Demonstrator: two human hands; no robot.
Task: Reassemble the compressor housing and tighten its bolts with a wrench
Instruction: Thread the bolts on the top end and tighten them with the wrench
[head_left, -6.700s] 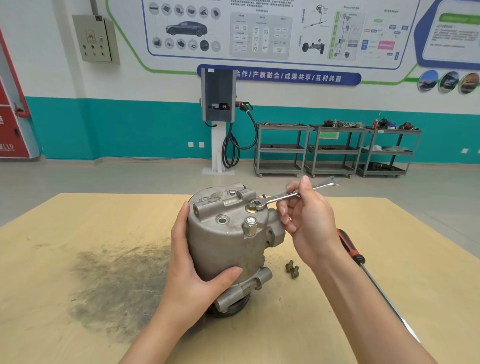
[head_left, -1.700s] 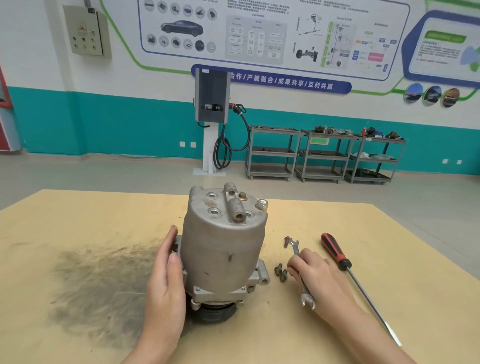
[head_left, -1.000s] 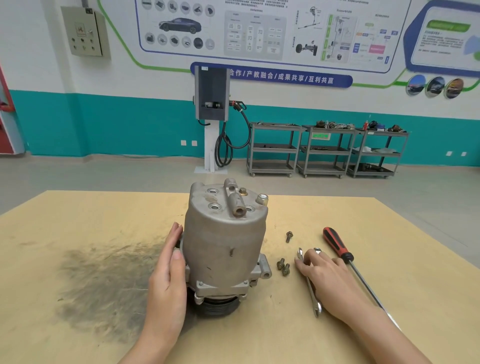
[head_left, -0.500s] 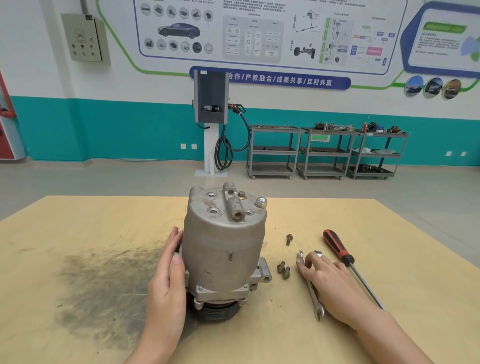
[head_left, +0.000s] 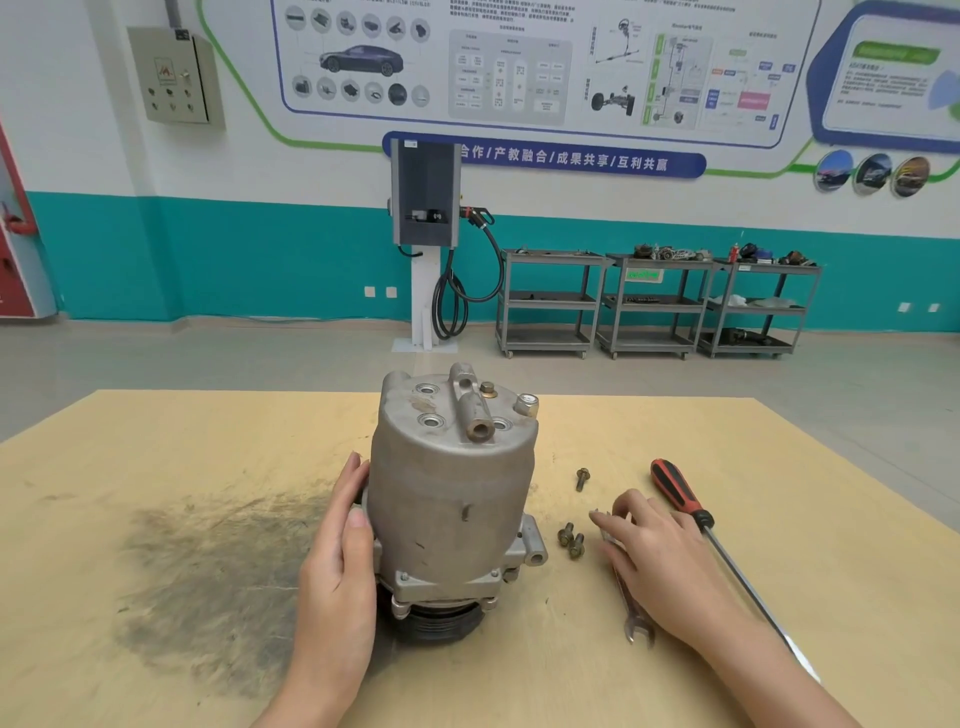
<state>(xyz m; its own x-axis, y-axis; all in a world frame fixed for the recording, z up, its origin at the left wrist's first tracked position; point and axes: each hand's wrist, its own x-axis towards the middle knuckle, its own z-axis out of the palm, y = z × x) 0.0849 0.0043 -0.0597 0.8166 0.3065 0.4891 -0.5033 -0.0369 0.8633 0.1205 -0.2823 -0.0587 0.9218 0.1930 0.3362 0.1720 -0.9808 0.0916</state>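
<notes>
Both hands reach in from the near edge of the tabletop (head_left: 156, 441). On the left side the left hand (head_left: 337, 566) stands on edge, its fingers straight and laid flat against the side of the compressor housing (head_left: 452, 488), thumb tip against the lower flange; it presses rather than grips. On the other side the right hand (head_left: 660, 556) lies palm down with fingers loosely extended toward the housing, resting over the wrench (head_left: 631, 613) without curling round it. Only the near open jaw and part of the shank show below the palm; the far end is hidden under the fingers.

Just right of that hand a screwdriver (head_left: 680, 493) with a red and black handle lies at a slant, its long shaft running back toward the near right edge. Two loose bolts (head_left: 571, 540) lie touching each other between the housing's mounting ear and the fingertips, and a third bolt (head_left: 582, 478) lies alone a little farther off. Bare wood stretches behind and to the right of these; to the left a broad dark smudge (head_left: 208, 571) stains the surface.

Standing upright near the middle, the housing is a dull grey cast cylinder with its black pulley underneath. Its top carries round ports, a stubby pipe fitting and a bolt head.

Beyond the far edge, open floor leads to a charging post (head_left: 426, 208) and three grey carts (head_left: 654, 301) against a teal wall.
</notes>
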